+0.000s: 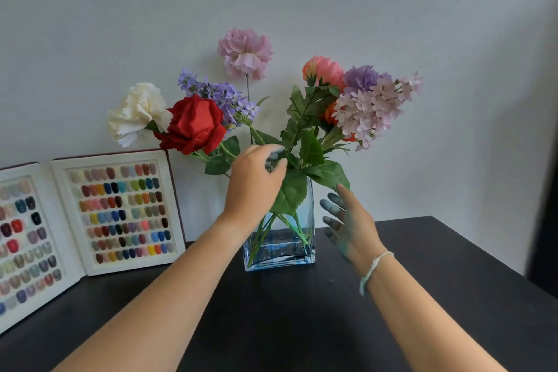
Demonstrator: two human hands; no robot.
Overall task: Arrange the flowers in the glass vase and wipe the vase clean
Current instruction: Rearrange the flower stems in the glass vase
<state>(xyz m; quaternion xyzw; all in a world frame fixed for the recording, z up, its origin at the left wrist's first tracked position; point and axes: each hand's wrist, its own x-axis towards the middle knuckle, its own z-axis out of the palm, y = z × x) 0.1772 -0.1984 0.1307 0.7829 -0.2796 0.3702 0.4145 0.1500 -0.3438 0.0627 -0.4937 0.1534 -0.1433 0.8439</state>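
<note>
Head view, left hand [255,183] fingers curled around green stems [273,157] above rectangular blue-tinted glass vase [302,251], right hand [347,223] fingers spread wide beside it, dark desk [422,296], white nail-swatch boards [120,211] leaning left.

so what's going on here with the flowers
A person is arranging artificial flowers in a rectangular blue-tinted glass vase on a dark table. The left hand reaches in among the green stems and leaves just above the rim, fingers curled there. The right hand is open beside the vase, fingers spread. No wiping cloth is in view.
</note>
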